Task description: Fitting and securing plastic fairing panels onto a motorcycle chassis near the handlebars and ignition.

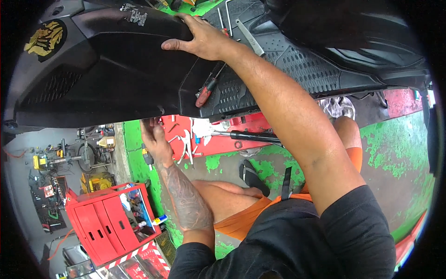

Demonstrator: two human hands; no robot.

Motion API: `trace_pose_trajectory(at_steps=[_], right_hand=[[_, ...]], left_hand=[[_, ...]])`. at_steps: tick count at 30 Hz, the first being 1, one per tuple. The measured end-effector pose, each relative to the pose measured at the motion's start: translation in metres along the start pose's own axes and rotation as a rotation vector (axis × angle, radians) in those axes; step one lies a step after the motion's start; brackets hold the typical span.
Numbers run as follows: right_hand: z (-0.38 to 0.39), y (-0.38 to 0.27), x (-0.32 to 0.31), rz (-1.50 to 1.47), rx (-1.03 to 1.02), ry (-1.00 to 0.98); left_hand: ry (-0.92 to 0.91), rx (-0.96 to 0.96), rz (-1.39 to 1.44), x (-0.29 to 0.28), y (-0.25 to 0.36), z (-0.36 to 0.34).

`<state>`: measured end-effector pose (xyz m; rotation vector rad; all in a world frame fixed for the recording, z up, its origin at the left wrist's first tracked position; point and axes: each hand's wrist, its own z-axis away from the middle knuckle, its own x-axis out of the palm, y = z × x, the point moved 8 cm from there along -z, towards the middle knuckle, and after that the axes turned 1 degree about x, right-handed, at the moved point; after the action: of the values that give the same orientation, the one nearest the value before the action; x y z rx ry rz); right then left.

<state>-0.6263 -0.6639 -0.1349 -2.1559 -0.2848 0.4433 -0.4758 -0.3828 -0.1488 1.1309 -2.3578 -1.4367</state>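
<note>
A large black scooter body panel (139, 69) spans the upper left. My right hand (204, 39) lies on its right part, thumb stretched out across the face and fingers apart toward the far edge. My left hand (157, 145) is raised to the panel's lower edge, with its fingers bent up against the underside. The panel partly hides those fingertips, and I cannot make out what they hold. Right of the panel, a screwdriver (204, 94) with a red handle lies on the ridged black footboard (297, 69). A flat metal tool (250, 38) rests farther back beside my right forearm.
Below the scooter is a red platform (223, 146) with locking pliers (187, 145) and several small parts. A drill (147, 157) is on the green floor beside it. At the lower left stands a red tool cabinet (104, 228). The scooter's black seat (353, 32) fills the upper right.
</note>
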Motion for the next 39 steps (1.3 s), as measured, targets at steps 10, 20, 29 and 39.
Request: trace_pose_trajectory(at_steps=[10, 20, 29, 39], right_hand=[[0.003, -0.001, -0.001, -0.018, 0.015, -0.024], [0.002, -0.011, -0.001, -0.116, -0.009, -0.074], [-0.001, 0.031, 0.007, -0.431, 0.24, -0.159], [-0.001, 0.041, -0.005, -0.389, 0.407, -0.024]], left_hand=[[-0.08, 0.026, -0.326, 0.032, 0.015, 0.0], [-0.203, -0.068, -0.384, 0.028, 0.019, -0.006], [-0.22, -0.32, -0.248, -0.045, -0.018, -0.063], [0.028, -0.278, 0.422, 0.018, -0.153, -0.164]])
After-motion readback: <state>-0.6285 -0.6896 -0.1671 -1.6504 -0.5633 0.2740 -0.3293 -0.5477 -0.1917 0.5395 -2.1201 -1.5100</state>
